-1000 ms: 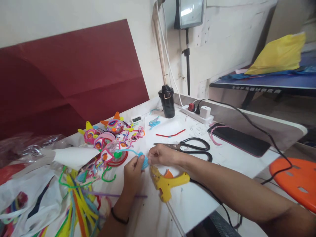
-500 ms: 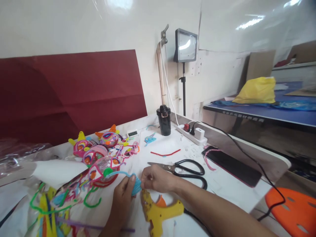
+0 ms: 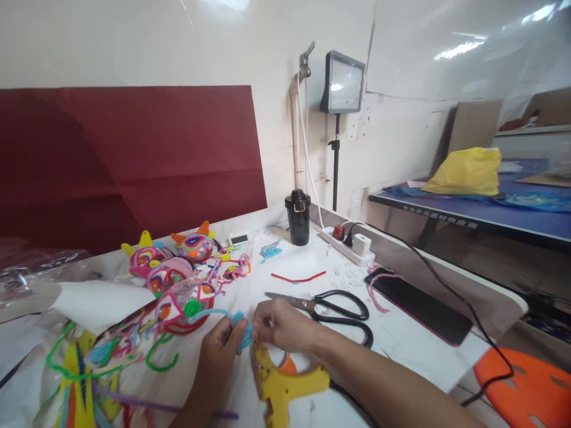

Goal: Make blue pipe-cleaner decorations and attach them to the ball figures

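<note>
My left hand is closed around a light-blue coil of pipe cleaner, with one loose end reaching left. Right against the coil, my right hand has its fingertips pinched together; whatever lies between them is hidden. A yellow glue gun rests on the table just below my right hand. Black-handled scissors lie behind my right wrist. To the left sit several colourful fish-like crafts with orange eyes, made from pipe cleaners.
A red pipe cleaner, a black cup, a power strip and a black phone stand or lie toward the back and right. Green pipe cleaners and a purple one clutter the left. A black cord runs along the right edge.
The view has shifted slightly. My left hand has turned a little on the blue coil, showing more of its top; my right hand stays pinched beside it.
</note>
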Action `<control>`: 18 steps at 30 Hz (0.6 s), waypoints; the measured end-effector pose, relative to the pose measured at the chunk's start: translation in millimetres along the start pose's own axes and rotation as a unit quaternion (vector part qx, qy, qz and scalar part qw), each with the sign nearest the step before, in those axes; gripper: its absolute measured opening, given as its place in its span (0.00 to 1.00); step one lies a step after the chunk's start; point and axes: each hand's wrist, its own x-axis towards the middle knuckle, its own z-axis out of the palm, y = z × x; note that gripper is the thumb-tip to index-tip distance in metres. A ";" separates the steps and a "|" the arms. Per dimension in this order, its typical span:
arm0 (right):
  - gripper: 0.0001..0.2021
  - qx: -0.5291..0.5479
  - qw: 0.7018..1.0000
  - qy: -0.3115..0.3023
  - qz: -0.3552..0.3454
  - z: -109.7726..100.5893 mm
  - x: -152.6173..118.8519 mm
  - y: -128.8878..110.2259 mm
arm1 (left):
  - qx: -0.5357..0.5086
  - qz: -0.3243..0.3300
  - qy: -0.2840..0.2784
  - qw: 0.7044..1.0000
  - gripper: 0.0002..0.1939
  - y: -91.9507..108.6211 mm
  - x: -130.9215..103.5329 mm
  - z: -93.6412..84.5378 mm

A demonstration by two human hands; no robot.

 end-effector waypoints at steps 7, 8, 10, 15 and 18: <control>0.02 0.020 1.000 -0.005 0.002 -1.1 1.2 1.2 | -0.068 -0.003 -0.016 0.998 0.18 -6.3 -1.1 -1.1; 0.02 0.038 0.999 -0.005 0.011 -1.0 2.0 2.9 | -0.088 -0.001 -0.020 0.996 0.17 -5.6 -1.5 -1.4; 0.04 0.087 0.996 -0.004 0.029 -0.6 4.2 7.5 | -0.120 0.005 -0.042 0.992 0.17 -3.2 -2.2 -2.2; 0.10 0.186 0.981 0.013 0.049 -0.9 9.1 17.8 | -0.140 -0.017 -0.070 0.988 0.17 -0.3 -2.1 -2.4; 0.12 0.201 0.977 0.015 0.064 -1.6 9.9 19.0 | -0.120 -0.027 -0.067 0.990 0.17 -3.8 -0.8 -1.8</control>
